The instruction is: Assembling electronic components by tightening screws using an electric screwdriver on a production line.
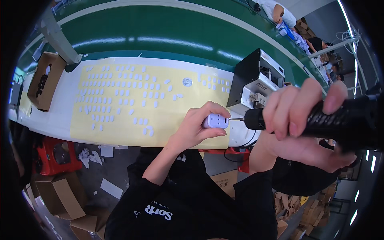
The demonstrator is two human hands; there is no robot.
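Observation:
My left hand [200,126] is closed around a small white plastic housing [216,121], with its end face showing a few small dark holes and a slot. In my right hand [302,120] is a black electric screwdriver [336,122], held level, fingers wrapped over its body. Its thin metal bit [237,119] points left and reaches the right edge of the housing; whether it sits in a screw I cannot tell. Beneath my left hand lies a yellow sheet [116,134] on the white bench, carrying rows of small white oval parts [124,86].
A black and silver box-shaped machine [256,82] stands just beyond the screwdriver. An open cardboard box [46,82] is at the bench's left end. Behind runs a green conveyor belt [160,30]. Red stools [58,156] and cartons [60,196] are below. Other people [282,14] work at far right.

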